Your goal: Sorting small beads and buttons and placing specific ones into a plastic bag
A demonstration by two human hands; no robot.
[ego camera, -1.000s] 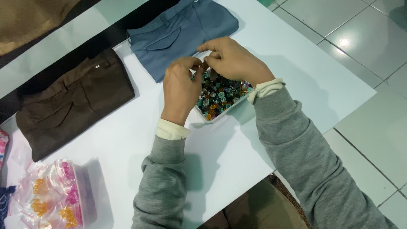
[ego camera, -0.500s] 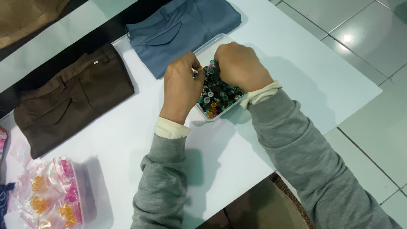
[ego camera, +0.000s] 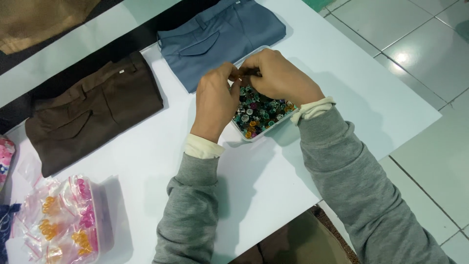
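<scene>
A clear plastic box [ego camera: 267,130] full of mixed coloured buttons sits on the white table [ego camera: 146,166]. Both my hands hover over its far end. My left hand [ego camera: 215,100] and my right hand [ego camera: 278,78] meet fingertip to fingertip, pinching one small dark button between them. My right palm hides the box's far part. Grey sleeves with cream cuffs cover both my arms.
Folded blue-grey trousers [ego camera: 220,34] lie just beyond the box, and folded brown trousers [ego camera: 93,117] lie to the left. Clear bags of orange and pink pieces [ego camera: 63,220] sit at the near left. The table's right edge drops to a tiled floor [ego camera: 420,54].
My right hand has lifted off the button pile and drawn toward the left hand. The fingertips of both now close together over the far end of the box.
</scene>
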